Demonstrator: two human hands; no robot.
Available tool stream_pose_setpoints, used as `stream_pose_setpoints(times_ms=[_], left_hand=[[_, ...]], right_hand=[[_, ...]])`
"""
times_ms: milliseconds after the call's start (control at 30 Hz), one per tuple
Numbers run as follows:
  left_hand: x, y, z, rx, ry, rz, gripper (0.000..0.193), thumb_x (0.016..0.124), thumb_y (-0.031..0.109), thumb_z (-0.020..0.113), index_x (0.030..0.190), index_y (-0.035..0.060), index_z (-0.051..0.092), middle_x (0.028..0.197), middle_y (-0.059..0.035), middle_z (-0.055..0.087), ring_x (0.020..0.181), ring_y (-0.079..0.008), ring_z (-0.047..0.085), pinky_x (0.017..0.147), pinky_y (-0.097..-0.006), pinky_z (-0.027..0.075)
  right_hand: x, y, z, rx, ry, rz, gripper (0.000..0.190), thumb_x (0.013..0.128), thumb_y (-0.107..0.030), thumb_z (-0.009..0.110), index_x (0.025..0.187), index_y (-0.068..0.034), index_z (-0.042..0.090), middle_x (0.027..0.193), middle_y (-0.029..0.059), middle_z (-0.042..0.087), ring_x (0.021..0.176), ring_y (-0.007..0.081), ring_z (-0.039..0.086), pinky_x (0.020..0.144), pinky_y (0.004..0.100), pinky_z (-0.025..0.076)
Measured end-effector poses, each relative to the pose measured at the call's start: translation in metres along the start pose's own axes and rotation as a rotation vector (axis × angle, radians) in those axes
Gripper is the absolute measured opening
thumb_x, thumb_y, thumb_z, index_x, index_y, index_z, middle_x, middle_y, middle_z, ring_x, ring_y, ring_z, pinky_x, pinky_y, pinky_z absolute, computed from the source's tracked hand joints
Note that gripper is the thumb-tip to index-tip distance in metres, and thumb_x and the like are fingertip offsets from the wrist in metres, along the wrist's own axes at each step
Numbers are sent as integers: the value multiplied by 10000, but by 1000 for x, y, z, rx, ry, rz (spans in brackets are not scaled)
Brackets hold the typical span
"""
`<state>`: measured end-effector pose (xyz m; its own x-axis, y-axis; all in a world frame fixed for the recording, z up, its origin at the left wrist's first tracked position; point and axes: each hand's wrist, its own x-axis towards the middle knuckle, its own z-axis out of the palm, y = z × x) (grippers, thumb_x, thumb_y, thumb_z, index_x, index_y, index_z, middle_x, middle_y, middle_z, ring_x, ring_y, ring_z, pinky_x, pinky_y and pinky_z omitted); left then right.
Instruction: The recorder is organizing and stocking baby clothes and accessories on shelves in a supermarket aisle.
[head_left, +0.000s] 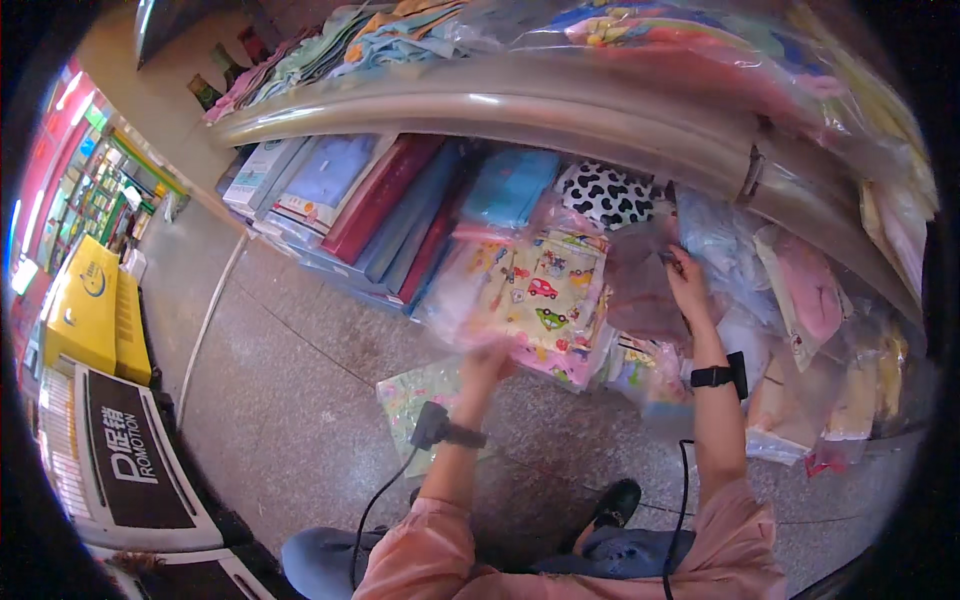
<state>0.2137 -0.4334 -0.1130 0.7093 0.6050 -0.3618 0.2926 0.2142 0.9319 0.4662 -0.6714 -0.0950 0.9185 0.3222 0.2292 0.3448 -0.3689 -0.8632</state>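
Before me lies a flat pack of yellow fabric printed with cars (551, 289), in clear plastic, above a pink printed one (555, 366). My left hand (489, 364) is at the near-left edge of these packs. It is blurred, and its grip cannot be made out. My right hand (686, 274) has its fingertips closed at the upper right edge of a dark brown, plastic-wrapped packet (641, 281), which is also blurred. Behind it sits a black-and-white cow-spotted item (611, 195). A blue folded pack (510, 184) rests left of that.
A rounded shelf edge (480, 109) overhangs the goods. Maroon and blue flat boxes (390, 217) stand at left. More bagged goods, including a pink one (806, 289), lie at right. A pale green packet (420, 394) is on the floor (285, 405). Yellow boxes (90, 311) stand far left.
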Motion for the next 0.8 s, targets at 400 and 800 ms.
stream_pose_setpoints(times_ms=[400, 800], left_hand=[[-23, -3, -36, -214, 56, -145, 168, 757, 155, 580, 851, 24, 532, 752, -81, 588, 634, -151, 580, 553, -251, 456], [-16, -13, -30, -158, 182, 214, 59, 728, 52, 526, 719, 4, 559, 639, -44, 539, 598, -131, 527, 511, -253, 421]], right_hand=[[1, -2, -5, -5, -1, -11, 330, 759, -122, 543, 1064, 1, 515, 838, 112, 589, 703, 160, 532, 630, 261, 420], [2, 15, 2, 4, 41, -45, 315, 756, -138, 559, 1037, 1, 525, 861, 107, 582, 783, 175, 539, 687, 273, 416]])
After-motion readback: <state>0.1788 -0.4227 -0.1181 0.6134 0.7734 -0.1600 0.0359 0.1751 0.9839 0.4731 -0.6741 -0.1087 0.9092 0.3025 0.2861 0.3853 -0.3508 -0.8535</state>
